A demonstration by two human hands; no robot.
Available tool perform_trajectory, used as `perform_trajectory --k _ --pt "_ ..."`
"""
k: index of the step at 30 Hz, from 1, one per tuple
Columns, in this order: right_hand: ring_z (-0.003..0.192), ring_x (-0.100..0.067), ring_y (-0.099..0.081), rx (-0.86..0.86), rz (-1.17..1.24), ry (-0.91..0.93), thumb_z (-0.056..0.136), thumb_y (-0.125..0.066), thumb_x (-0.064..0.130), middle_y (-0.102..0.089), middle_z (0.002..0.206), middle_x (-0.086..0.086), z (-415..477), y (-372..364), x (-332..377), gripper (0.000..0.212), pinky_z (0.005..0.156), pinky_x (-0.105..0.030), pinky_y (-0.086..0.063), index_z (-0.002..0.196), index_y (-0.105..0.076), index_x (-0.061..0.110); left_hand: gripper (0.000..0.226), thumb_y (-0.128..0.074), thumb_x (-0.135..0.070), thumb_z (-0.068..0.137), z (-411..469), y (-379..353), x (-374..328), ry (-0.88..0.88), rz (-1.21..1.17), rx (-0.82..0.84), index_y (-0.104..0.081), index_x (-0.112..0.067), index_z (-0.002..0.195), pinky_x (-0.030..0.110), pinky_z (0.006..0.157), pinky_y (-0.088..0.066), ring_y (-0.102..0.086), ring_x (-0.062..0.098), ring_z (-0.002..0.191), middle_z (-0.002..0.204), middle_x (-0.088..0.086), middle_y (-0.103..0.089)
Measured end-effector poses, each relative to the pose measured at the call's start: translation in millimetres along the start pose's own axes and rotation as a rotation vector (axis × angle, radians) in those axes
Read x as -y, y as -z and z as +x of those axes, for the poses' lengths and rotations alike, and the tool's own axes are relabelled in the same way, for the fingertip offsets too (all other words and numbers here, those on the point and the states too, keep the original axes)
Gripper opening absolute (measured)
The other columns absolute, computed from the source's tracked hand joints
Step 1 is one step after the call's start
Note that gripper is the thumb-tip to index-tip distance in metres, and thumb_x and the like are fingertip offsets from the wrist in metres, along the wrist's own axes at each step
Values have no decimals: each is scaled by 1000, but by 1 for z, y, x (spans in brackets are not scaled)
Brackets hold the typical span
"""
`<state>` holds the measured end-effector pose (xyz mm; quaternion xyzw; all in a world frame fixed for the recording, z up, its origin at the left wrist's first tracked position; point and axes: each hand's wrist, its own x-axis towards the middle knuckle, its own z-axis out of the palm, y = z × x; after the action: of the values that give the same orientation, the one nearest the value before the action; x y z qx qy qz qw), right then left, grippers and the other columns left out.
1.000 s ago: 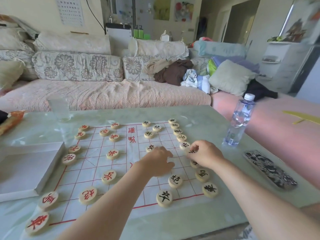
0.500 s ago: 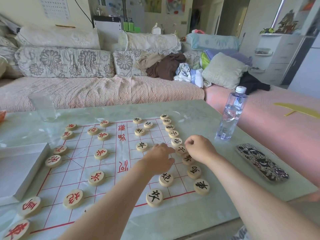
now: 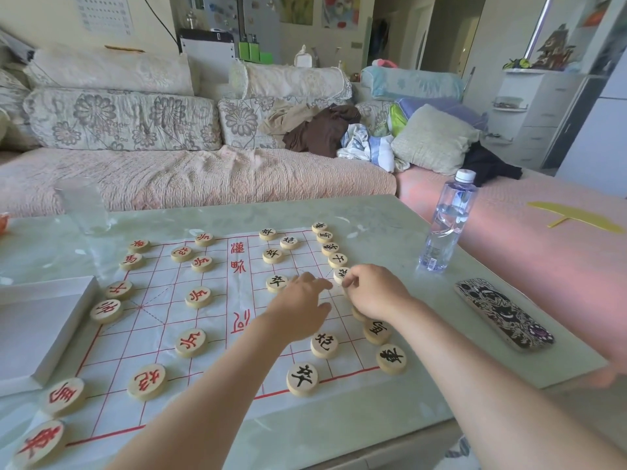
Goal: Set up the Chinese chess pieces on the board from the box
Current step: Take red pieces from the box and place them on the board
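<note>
Both hands are working the black back row now. The right hand (image 3: 375,293) has crept up that line of pieces since a second ago, from the lower discs to the black general (image 3: 341,275), and its grip is pinched with fingertips touching that disc's near edge. Whether it is nudging or actually grasping it, I cannot tell. The left hand (image 3: 300,308) has slid forward too, fingers loosely extended just left of the right grip, holding nothing that shows, with a black soldier (image 3: 276,283) just off its fingertips.

That reads as final squaring-up: the board (image 3: 163,337) looks nearly fully dressed, red pieces on the far-left side of the grips, black on the right, though a piece or two under the hands stays hidden.

Containers: the white box (image 3: 37,329) lies well left of both grips on the surface (image 3: 390,218), and no pieces show in it from here. A water bottle (image 3: 448,222) beyond the right grip holds some clear water.
</note>
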<state>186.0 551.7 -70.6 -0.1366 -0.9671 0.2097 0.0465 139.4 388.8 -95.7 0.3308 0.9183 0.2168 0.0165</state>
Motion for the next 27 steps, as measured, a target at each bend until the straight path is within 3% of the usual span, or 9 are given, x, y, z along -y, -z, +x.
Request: perform_trajectory --k 7,18,22,27 --pt "91 -14 -60 56 70 223 91 -52 26 -64 99 14 -14 -25 79 21 76 -30 -49 100 -69 33 35 -50 -33 94 -48 44 62 132 33 -135 -53 -29 128 32 83 -48 -49 16 110 115 -4 -54" --pt "94 -13 -62 248 195 441 93 -56 24 -67 107 10 -39 -97 231 18 89 -31 -51 103 -69 30 19 -53 -32 91 -160 129 185 341 108 -273 -66 -30 105 37 87 -48 -54 21 106 105 -3 -59" --pt "92 -14 -60 281 167 546 93 -55 24 -67 106 8 -44 -124 298 18 84 -31 -51 105 -67 30 22 -52 -34 92 -209 160 235 484 164 -289 -66 -33 108 35 89 -48 -53 21 109 110 -2 -60" --pt "108 -16 -60 323 75 678 93 -52 18 -63 120 6 -50 -163 381 30 92 -30 -48 116 -68 29 33 -52 -37 91 -253 189 286 691 159 -284 -57 -33 123 37 101 -40 -41 26 122 128 2 -50"
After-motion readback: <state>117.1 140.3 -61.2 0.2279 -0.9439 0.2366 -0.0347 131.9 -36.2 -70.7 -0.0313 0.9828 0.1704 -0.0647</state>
